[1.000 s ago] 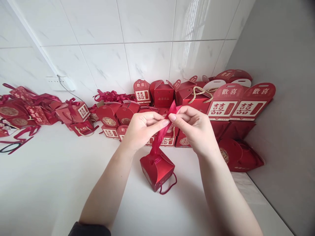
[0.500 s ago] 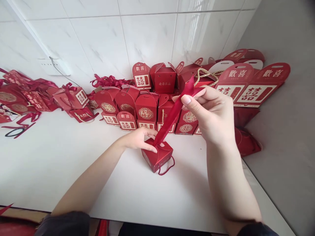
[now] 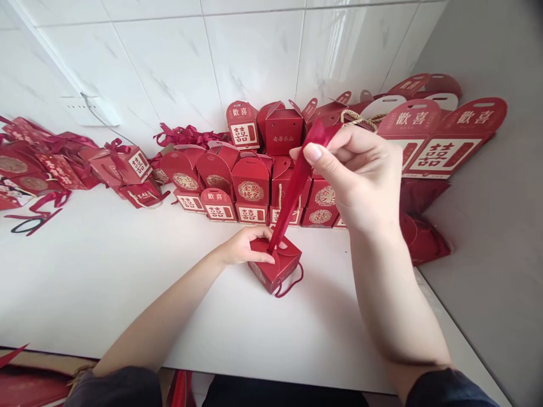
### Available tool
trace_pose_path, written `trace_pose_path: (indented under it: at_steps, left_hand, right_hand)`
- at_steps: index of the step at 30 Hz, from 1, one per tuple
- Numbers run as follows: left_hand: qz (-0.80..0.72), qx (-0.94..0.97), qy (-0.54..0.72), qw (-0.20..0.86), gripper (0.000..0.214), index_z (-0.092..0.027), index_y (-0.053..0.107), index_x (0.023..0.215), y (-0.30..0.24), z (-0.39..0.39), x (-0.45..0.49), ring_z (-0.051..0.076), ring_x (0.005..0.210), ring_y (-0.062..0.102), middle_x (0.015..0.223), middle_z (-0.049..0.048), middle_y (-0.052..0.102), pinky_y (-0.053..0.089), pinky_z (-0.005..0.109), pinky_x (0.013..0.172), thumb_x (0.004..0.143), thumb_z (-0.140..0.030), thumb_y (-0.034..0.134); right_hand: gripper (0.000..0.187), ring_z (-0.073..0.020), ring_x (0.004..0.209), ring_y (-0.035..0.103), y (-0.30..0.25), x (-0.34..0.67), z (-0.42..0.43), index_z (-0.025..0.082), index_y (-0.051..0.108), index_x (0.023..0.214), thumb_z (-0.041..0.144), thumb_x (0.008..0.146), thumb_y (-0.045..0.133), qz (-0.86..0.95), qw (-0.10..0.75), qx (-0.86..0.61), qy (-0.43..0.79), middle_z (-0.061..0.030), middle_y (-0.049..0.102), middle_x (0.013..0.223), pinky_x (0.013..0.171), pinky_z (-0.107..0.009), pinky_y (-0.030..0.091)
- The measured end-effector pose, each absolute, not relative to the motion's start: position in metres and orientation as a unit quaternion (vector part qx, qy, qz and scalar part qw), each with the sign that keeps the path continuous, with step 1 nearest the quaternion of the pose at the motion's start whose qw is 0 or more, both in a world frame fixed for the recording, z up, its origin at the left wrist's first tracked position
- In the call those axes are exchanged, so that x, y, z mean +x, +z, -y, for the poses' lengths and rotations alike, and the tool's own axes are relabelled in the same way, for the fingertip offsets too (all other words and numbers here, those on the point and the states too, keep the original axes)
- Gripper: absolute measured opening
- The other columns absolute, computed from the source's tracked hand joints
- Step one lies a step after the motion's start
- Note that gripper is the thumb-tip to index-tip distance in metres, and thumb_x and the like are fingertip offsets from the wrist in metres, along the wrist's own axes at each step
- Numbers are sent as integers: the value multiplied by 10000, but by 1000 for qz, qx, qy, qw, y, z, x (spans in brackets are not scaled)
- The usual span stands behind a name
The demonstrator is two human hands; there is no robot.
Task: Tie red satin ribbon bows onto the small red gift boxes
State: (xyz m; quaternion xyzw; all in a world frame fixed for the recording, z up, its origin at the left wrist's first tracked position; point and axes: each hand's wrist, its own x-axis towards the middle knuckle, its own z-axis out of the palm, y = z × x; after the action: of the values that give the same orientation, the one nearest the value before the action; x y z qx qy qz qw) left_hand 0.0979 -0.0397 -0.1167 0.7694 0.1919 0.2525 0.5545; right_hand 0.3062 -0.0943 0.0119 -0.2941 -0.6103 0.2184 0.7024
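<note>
A small red gift box (image 3: 288, 261) with a dark red cord handle sits on the white table. My left hand (image 3: 248, 247) rests on its top, thumb and fingers around the spot where a dark red ribbon (image 3: 292, 195) rises from the lid. My right hand (image 3: 365, 178) is raised above the box and pinches the ribbon's upper end between thumb and fingers. The ribbon is stretched taut and slanted between the box and my right hand. Under the left fingers, the ribbon's lower end is partly hidden.
Several red gift boxes (image 3: 250, 183) stand stacked against the tiled wall. More boxes with bows (image 3: 138, 164) lie at the left, near a dark loop (image 3: 26, 226) among loose ribbon. Behind the stack is a heap of ribbons (image 3: 186, 135). A grey panel (image 3: 487, 237) bounds the right side.
The right hand has shifted slightly left and up with the ribbon, which now hangs steeper. The left hand stays on the box. The view has shifted a little.
</note>
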Motion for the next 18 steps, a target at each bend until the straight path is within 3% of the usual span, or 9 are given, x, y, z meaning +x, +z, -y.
trace_pose_path:
  at_steps: [3, 8, 18]
  left_hand:
    - [-183, 798, 268, 508, 225, -165, 756, 887, -121, 36, 99, 230, 1046, 660, 1040, 112, 752, 488, 379, 986, 690, -248, 827]
    - [-184, 797, 276, 505, 188, -190, 791, 928, -122, 35, 102, 228, 1039, 666, 984, 105, 771, 515, 372, 962, 783, -303, 753]
    - [-174, 806, 287, 487, 142, -169, 780, 793, -116, 43, 108, 203, 938, 653, 887, 83, 726, 515, 359, 921, 691, -257, 824]
  right_hand:
    - [251, -179, 744, 678, 20, 307, 93, 221, 578, 676, 347, 819, 741, 629, 686, -302, 206, 31, 569, 632, 680, -321, 544]
    - [271, -160, 692, 648, 24, 306, 93, 212, 574, 674, 373, 813, 743, 644, 672, -313, 190, 28, 566, 630, 634, -308, 534]
    - [281, -141, 631, 606, 19, 314, 90, 216, 566, 673, 387, 825, 729, 649, 656, -341, 178, 25, 561, 612, 528, -267, 453]
